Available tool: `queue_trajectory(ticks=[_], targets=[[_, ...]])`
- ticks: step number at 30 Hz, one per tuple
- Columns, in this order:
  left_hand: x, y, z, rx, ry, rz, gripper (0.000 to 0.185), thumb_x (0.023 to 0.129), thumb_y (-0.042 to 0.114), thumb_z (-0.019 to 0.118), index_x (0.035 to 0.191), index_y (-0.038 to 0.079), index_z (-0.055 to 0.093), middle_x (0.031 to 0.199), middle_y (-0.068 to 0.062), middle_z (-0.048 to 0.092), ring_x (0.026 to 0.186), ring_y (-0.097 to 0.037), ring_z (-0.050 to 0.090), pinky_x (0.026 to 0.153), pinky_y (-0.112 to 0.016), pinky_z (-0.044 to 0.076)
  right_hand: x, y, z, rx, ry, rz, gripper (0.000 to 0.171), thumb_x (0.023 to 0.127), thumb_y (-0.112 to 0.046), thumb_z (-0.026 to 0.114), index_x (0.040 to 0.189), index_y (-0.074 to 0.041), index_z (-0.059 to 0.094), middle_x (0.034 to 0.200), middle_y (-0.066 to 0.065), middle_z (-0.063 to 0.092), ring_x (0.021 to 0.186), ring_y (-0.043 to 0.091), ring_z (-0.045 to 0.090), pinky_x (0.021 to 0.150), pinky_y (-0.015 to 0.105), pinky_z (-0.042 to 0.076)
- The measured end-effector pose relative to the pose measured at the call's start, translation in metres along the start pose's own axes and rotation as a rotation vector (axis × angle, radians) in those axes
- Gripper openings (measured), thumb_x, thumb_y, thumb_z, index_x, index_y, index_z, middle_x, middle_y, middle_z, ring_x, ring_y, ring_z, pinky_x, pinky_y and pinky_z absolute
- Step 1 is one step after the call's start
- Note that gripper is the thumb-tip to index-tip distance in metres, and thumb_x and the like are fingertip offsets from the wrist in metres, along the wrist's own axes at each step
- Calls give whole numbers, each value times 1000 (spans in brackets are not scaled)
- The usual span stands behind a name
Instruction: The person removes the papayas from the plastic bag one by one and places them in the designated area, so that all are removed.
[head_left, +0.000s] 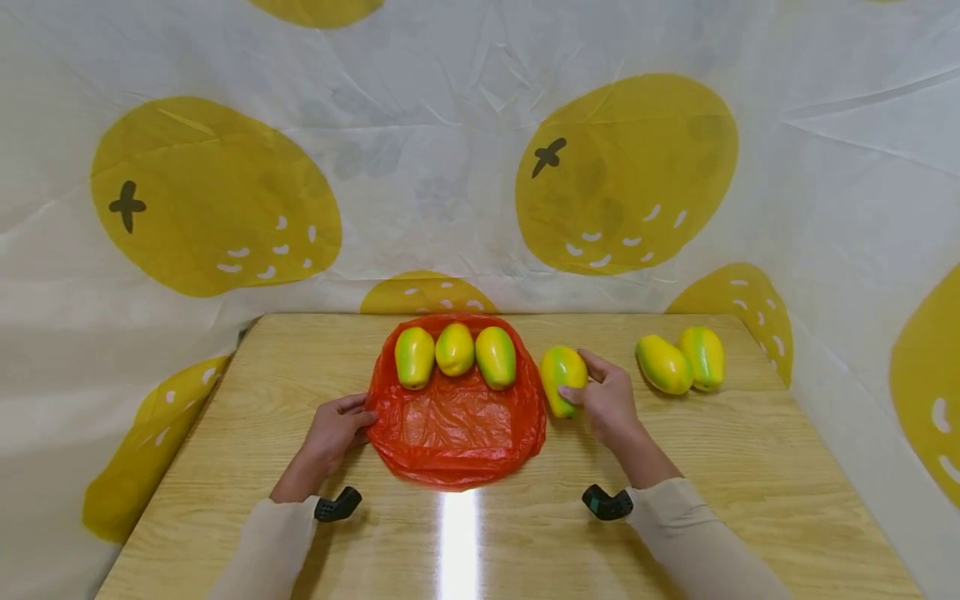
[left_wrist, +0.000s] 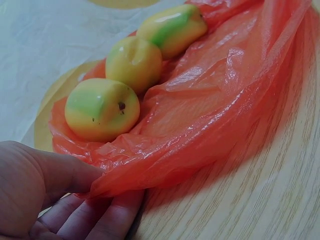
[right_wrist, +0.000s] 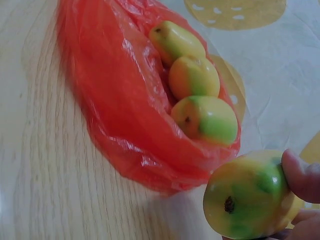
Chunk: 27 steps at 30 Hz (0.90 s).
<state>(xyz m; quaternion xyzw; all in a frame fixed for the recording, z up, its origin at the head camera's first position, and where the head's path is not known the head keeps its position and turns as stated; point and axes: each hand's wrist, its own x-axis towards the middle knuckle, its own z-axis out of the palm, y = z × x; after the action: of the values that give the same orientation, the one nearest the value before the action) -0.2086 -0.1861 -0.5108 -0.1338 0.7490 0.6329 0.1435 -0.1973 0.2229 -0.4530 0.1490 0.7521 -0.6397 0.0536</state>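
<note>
An orange plastic bag (head_left: pixel 454 429) lies flat on the wooden table (head_left: pixel 750 467), with three yellow-green mangoes (head_left: pixel 454 354) in a row at its far end. My left hand (head_left: pixel 337 425) pinches the bag's left edge (left_wrist: pixel 107 185) between thumb and fingers. Just right of the bag, my right hand (head_left: pixel 603 396) grips a fourth mango (head_left: pixel 561 379). In the right wrist view that mango (right_wrist: pixel 247 195) sits against my fingers (right_wrist: pixel 300 175), close to the bag's rim (right_wrist: pixel 150 165).
Two more mangoes (head_left: pixel 681 360) lie at the table's far right. A white cloth with yellow fruit prints (head_left: pixel 622 175) hangs behind and beside the table. Black wrist cameras (head_left: pixel 607 502) sit on both sleeves.
</note>
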Motion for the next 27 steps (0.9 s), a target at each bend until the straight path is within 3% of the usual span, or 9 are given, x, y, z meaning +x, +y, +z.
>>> queue_trajectory(ticks=[19,27], targets=[[2,1,0,3,-2,0,48,103,2,60,150,-3,51,145,-28,60,90,-10,73,77,-25,64,14,1,-18,-15,53,-17,84,92,5,71,164,-7,30,172,19,24,161,34,21,130,48,28],[1,2,0,11,-4,-2,49,103,3,60,150,-2,51,146,-29,59,92,-11,73,78,-25,65,19,2,-23,-24,73,-10,84,93,5,71,164,-8,29,173,18,23,161,35,21,129,49,30]])
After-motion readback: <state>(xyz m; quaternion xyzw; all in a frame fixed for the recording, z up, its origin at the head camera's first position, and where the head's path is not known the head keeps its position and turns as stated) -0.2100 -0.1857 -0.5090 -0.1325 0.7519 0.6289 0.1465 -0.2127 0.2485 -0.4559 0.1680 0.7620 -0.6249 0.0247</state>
